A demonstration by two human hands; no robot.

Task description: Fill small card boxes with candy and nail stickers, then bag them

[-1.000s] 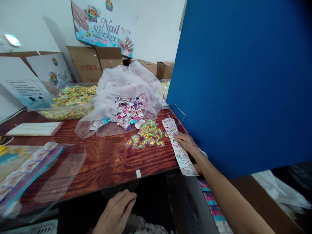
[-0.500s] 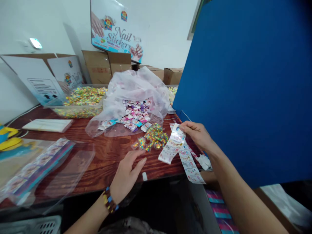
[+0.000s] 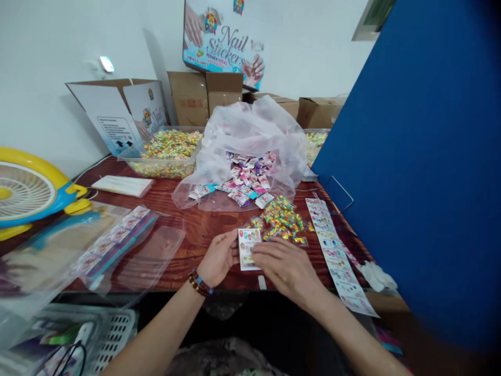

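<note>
A small sticker sheet [image 3: 246, 249] stands out white near the table's front edge. My left hand [image 3: 219, 261] grips its left edge, fingers closed. My right hand [image 3: 287, 269] lies over its right side, fingers pressed together on it. Just behind are several small packets of colourful candy [image 3: 281, 216]. A long sticker strip [image 3: 332, 250] lies to the right of my right hand. Behind the candy, an open plastic bag [image 3: 250, 125] holds many small printed packets [image 3: 248, 177]. A small white piece [image 3: 262, 282] lies in front of the sheet.
Clear tubs [image 3: 164, 166] of candy and cardboard boxes [image 3: 190, 102] stand at the back. A yellow and blue fan [image 3: 62, 190] and plastic pouches [image 3: 117, 235] are at left. A blue panel [image 3: 422, 156] borders the right; a basket [image 3: 113, 334] sits below left.
The view has shifted left. My right hand has moved from the strips to the small sheet between my hands. My left hand, empty before, now holds its edge. One long strip lies at right.
</note>
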